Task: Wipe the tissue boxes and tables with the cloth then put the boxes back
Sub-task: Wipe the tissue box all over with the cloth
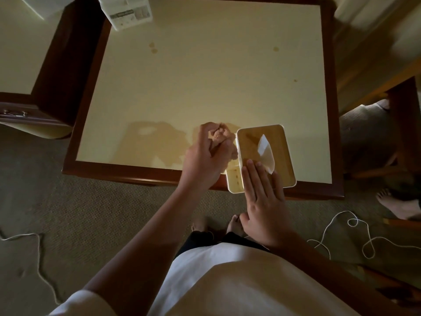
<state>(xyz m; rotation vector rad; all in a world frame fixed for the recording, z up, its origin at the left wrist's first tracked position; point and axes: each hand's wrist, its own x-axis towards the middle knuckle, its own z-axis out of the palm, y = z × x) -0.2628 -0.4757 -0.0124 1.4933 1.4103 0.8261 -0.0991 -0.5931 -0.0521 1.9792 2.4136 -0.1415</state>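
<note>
A white tissue box (283,142) with a wooden lid and a tissue (266,151) sticking out stands at the near right edge of the cream table (205,83). My right hand (262,201) lies flat on the lid with straight fingers. My left hand (205,158) grips a bunched tan cloth (222,135) against the box's left side. A second tissue box (127,10), white with print, stands at the table's far left corner. Small brown stains dot the tabletop.
Another cream-topped table (20,53) stands to the left. White cords (341,233) lie on the carpet at both sides. A chair (387,137) and another person's bare foot (396,204) are on the right. My own feet are under the table's near edge.
</note>
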